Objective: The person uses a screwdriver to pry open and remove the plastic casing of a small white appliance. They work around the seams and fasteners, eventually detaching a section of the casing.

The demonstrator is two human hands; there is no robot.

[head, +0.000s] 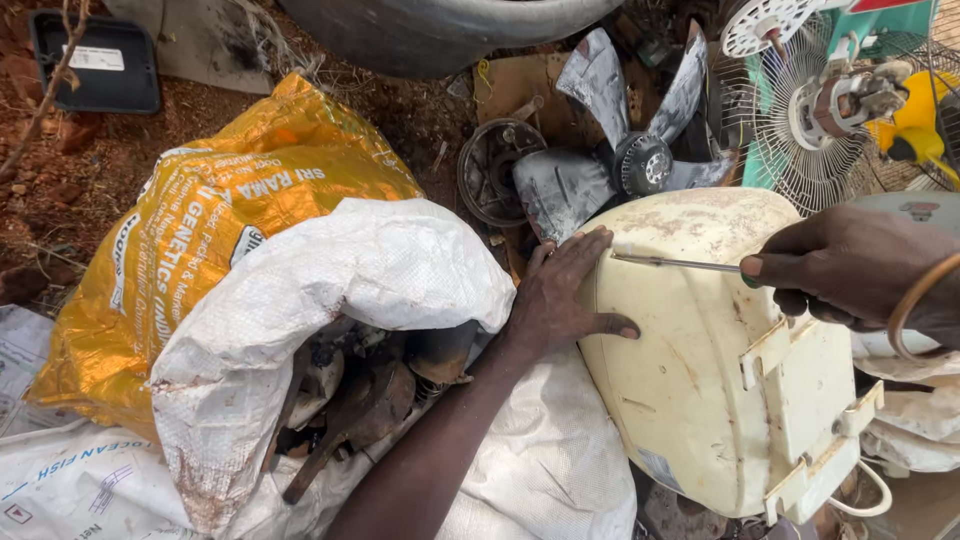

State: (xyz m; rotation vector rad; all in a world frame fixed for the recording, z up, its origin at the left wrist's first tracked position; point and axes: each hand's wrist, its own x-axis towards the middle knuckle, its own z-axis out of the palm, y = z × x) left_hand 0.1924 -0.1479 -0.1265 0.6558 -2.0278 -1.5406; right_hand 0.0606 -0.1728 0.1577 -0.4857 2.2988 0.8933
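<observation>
Cream housing is lying on white sacks; the left hand is pressing flat against it, fingers spread, while the right hand is gripping a screwdriver touching its top.

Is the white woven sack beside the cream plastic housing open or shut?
Open: the white woven sack's mouth gapes, showing dark metal scrap inside.

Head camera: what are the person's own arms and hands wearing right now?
Both are bare, with no gloves or sleeves showing. The left hand has no ring or band visible on it. The right hand has a thin coppery bangle round the wrist.
</observation>
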